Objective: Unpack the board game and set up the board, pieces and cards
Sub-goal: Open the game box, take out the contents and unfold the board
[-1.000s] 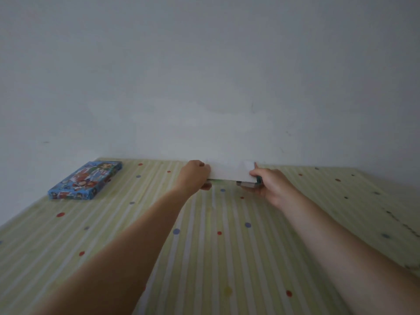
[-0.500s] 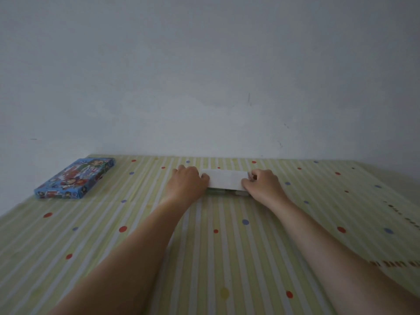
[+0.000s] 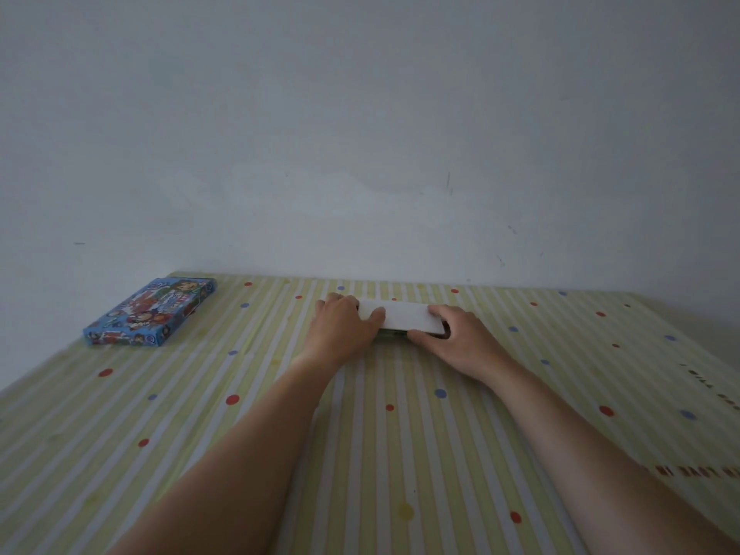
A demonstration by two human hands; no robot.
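Currently we grip white folded board, flat on counter, far middle, near wall. Left hand: fingers curl over left end, thumb on top. Right hand: fingers wrap right end, thumb along near edge. We judge the two-end hold readies unfolding. Blue game box parked far left, well apart, likely to leave room for the board.

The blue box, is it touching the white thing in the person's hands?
Apart. The head view shows bare striped tablecloth between the blue box and the white thing.
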